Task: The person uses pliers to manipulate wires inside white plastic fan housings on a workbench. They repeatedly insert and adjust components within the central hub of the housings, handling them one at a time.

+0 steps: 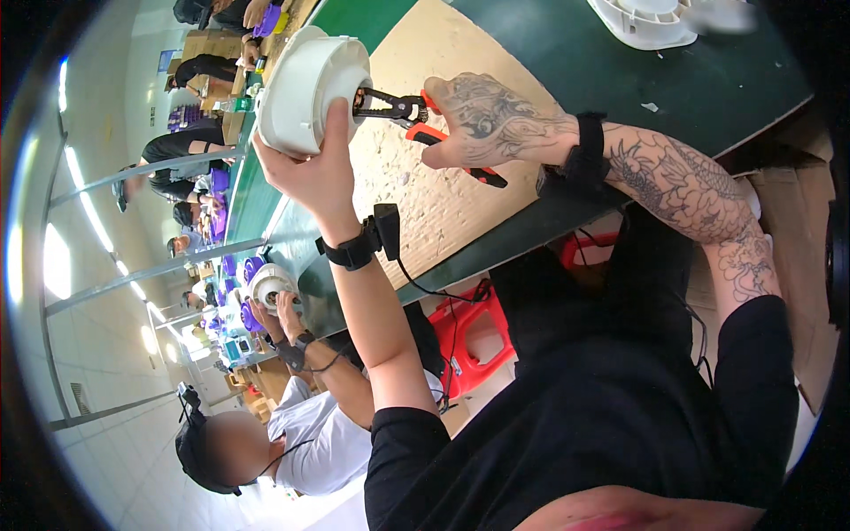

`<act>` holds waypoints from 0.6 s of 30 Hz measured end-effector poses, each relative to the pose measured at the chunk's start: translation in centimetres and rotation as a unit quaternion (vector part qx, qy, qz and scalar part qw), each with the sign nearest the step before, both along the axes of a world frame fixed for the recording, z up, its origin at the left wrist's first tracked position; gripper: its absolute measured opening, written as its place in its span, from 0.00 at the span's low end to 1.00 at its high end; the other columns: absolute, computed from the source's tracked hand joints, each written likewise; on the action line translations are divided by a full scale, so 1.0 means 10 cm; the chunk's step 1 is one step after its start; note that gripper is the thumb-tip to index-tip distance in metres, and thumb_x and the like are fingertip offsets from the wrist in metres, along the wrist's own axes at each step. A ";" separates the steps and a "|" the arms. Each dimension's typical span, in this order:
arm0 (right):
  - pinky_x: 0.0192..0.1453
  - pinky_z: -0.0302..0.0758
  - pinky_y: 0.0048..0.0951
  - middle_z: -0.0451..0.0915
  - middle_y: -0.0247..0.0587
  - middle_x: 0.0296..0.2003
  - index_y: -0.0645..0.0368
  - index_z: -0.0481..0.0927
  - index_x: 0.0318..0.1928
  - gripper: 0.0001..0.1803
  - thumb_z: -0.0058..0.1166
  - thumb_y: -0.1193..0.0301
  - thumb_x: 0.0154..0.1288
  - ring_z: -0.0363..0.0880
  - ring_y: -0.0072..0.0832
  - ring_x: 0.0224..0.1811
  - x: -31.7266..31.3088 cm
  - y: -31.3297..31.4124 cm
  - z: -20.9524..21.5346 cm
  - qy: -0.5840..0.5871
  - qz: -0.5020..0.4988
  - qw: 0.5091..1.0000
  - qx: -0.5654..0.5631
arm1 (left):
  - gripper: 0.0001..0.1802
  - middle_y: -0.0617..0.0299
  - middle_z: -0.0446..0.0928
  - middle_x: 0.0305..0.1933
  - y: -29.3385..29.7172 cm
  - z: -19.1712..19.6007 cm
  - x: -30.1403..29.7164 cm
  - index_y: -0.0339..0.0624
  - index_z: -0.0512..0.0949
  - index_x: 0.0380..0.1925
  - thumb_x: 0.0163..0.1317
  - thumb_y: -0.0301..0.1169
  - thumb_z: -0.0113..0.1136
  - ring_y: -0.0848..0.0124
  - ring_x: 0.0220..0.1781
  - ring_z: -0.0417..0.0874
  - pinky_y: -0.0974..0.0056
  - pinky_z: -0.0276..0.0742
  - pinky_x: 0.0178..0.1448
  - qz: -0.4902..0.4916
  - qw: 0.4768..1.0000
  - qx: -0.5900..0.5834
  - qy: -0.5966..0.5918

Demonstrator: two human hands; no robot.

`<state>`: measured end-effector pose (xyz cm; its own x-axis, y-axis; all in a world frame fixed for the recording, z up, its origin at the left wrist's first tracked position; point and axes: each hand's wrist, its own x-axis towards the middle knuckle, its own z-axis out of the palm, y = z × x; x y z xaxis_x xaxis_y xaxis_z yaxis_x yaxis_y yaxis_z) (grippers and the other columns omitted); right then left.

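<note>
My left hand (317, 177) grips a white round plastic housing (305, 97) from below, its thumb along the side near the opening. The housing is tilted so that its open end faces right. My right hand (491, 122) is wrapped round a pair of pliers (403, 108) with black jaws and red-and-black handles. The tips of the jaws reach into the housing's opening, where a coppery part shows. What the jaws touch inside is too small to make out.
Beneath my hands a worn tan board (460, 203) lies on the dark green table (549, 40). Another white plastic part (642, 22) is at the far right. A red stool (474, 341) stands under the table edge. To the left, a co-worker (319, 434) handles a similar housing.
</note>
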<state>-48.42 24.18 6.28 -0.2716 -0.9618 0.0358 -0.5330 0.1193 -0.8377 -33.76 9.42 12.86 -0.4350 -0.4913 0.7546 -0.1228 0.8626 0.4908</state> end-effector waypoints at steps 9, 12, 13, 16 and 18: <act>0.33 0.66 0.29 0.68 0.30 0.20 0.56 0.76 0.35 0.16 0.54 0.57 0.56 0.65 0.23 0.22 0.02 -0.10 -0.22 -0.669 0.325 0.664 0.079 | 0.26 0.53 0.79 0.46 -0.24 -0.20 0.16 0.29 0.73 0.48 0.61 0.36 0.74 0.67 0.47 0.80 0.62 0.78 0.52 -0.049 0.991 0.000 0.124; 0.34 0.63 0.31 0.69 0.33 0.25 0.58 0.76 0.35 0.19 0.56 0.56 0.52 0.65 0.25 0.25 -0.02 -0.07 -0.15 -0.519 0.245 0.816 0.062 | 0.23 0.52 0.79 0.47 -0.20 -0.22 0.11 0.28 0.73 0.50 0.62 0.30 0.72 0.67 0.49 0.81 0.62 0.80 0.53 -0.071 0.988 -0.031 0.131; 0.34 0.63 0.31 0.69 0.34 0.26 0.58 0.76 0.35 0.20 0.57 0.55 0.51 0.65 0.26 0.26 -0.04 0.04 0.03 -0.402 0.188 0.893 0.075 | 0.23 0.51 0.80 0.48 -0.18 -0.24 0.10 0.28 0.72 0.50 0.62 0.28 0.71 0.66 0.50 0.82 0.62 0.81 0.54 -0.082 0.987 -0.042 0.135; 0.33 0.61 0.34 0.68 0.36 0.28 0.59 0.76 0.35 0.24 0.60 0.52 0.47 0.66 0.29 0.28 -0.01 0.01 0.01 -0.280 0.116 0.949 0.089 | 0.25 0.50 0.79 0.49 -0.16 -0.23 0.00 0.27 0.72 0.48 0.60 0.29 0.75 0.66 0.49 0.82 0.62 0.81 0.54 -0.004 0.993 0.001 0.120; 0.33 0.61 0.34 0.67 0.36 0.28 0.59 0.76 0.36 0.24 0.60 0.51 0.47 0.66 0.30 0.29 0.01 -0.03 -0.04 -0.318 0.135 0.936 0.067 | 0.30 0.50 0.79 0.49 -0.14 -0.23 0.01 0.28 0.73 0.50 0.56 0.35 0.79 0.63 0.49 0.83 0.61 0.82 0.53 0.069 0.995 -0.037 0.056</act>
